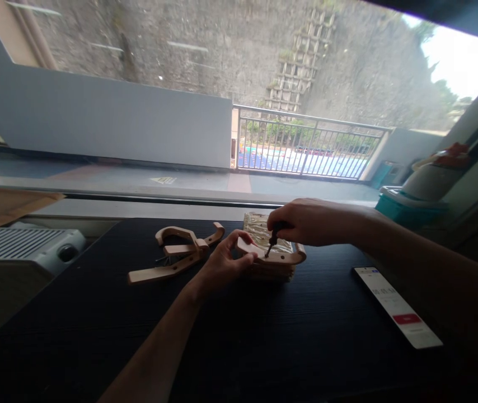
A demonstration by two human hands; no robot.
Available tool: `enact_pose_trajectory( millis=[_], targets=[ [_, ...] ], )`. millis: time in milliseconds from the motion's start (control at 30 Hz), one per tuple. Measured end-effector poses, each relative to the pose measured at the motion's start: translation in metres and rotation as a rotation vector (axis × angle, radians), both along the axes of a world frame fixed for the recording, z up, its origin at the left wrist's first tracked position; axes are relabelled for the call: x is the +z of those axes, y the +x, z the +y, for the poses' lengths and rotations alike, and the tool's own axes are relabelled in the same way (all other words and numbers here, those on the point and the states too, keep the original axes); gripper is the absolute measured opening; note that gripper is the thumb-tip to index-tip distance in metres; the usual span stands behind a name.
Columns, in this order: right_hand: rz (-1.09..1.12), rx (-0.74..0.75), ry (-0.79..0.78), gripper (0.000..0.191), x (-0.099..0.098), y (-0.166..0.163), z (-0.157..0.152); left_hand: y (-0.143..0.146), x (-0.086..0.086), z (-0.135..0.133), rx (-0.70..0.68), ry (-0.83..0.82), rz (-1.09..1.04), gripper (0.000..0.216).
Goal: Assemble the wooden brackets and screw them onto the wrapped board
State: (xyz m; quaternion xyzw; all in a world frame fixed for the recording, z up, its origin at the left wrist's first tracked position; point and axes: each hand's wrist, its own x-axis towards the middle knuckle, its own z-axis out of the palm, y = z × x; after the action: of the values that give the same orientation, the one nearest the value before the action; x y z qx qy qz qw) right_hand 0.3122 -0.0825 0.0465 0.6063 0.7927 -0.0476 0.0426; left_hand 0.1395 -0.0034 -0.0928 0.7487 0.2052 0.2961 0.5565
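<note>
My left hand (pixel 229 256) grips the near end of a curved wooden hook (pixel 276 258) between thumb and fingers. The hook lies along a wicker basket (pixel 270 272) whose top looks wrapped in clear plastic. My right hand (pixel 291 220) is closed round the dark handle of a screwdriver (pixel 272 242). Its shaft points down and the tip meets the hook near a hole; whether a screw sits under it cannot be made out. Left of my hands lie several more wooden hooks (pixel 188 249), with a few screws (pixel 163 260) beside them.
A phone (pixel 398 307) with a lit screen lies on the black table (pixel 239 347) under my right forearm. A white heater (pixel 29 249) stands at the left. Behind the table is a window, and a teal container (pixel 407 206) stands at the right.
</note>
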Motion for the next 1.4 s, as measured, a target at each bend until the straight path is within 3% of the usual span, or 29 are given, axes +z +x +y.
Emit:
enact_pose_trajectory(
  millis=[433, 767, 1200, 1400],
  targets=[
    [0.024, -0.071, 0.024, 0.028, -0.013, 0.006, 0.002, 0.002, -0.003, 0.001, 0.044, 0.055, 0.051, 0.026],
    [-0.003, 0.013, -0.001, 0.024, 0.001, 0.005, -0.001, 0.001, 0.001, -0.001, 0.064, 0.052, 0.06, 0.027],
    [-0.05, -0.082, 0.085, 0.031, -0.013, 0.001, 0.006, 0.001, 0.001, -0.002, 0.035, 0.027, 0.047, 0.025],
    [-0.005, -0.028, 0.049, 0.027, -0.002, 0.005, 0.003, 0.0, 0.003, -0.001, 0.046, 0.016, 0.069, 0.03]
  ],
)
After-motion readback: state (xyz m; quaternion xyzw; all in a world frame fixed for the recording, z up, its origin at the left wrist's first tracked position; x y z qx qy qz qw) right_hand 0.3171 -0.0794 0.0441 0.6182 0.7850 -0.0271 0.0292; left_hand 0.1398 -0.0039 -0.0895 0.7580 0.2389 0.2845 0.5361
